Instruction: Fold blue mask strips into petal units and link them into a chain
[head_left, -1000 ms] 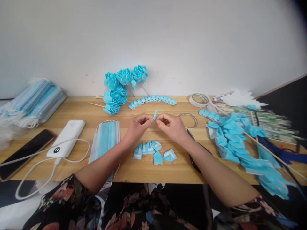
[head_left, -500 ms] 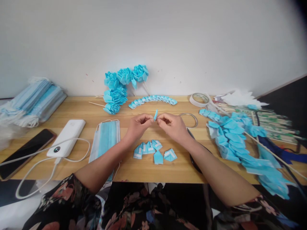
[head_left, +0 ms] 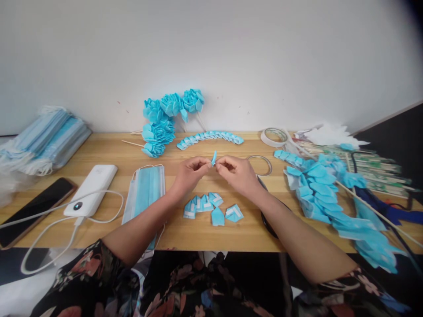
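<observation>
My left hand [head_left: 191, 172] and my right hand [head_left: 238, 175] meet above the middle of the wooden table [head_left: 109, 154]. Both pinch a small folded blue piece [head_left: 214, 158], which stands upright between their fingertips. Just below the hands lie several folded blue petal pieces [head_left: 211, 207] in a loose cluster. A flat blue face mask [head_left: 146, 189] rests left of my left forearm.
Blue flowers on sticks [head_left: 168, 116] and a curved row of folded pieces [head_left: 209, 138] lie at the back. Tape rolls [head_left: 273, 136] and a heap of blue pieces with sticks [head_left: 330, 189] fill the right. A mask stack [head_left: 46, 138], power bank [head_left: 90, 184] and phone [head_left: 33, 209] sit left.
</observation>
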The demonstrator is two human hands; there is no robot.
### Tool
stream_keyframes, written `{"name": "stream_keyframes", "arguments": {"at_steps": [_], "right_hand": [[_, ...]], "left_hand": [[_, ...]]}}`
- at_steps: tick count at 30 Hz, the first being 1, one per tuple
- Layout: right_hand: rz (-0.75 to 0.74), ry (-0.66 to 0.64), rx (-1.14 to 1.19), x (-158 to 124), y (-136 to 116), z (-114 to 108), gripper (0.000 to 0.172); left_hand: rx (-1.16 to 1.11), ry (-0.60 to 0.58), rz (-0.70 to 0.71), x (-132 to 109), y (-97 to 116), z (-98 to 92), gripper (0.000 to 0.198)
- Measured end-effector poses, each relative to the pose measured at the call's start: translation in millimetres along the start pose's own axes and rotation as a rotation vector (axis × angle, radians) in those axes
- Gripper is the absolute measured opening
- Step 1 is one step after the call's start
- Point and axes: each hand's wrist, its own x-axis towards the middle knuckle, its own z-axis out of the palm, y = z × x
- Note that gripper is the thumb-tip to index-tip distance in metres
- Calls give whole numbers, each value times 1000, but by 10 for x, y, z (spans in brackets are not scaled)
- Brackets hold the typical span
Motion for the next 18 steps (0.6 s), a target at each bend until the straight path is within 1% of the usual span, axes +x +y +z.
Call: {"name": "stream_keyframes", "arguments": {"at_steps": [7, 12, 18], "right_hand": [[2, -2, 11, 6, -32, -10, 14], [-6, 14, -3, 7, -14, -1, 11], [-16, 4, 4, 11, -2, -5, 11]], "left_hand": [[-17, -5, 4, 3, -18, -6, 15], [-28, 2, 3, -8, -8, 3, 15], [-34, 2, 4, -5, -2, 1, 13]]}}
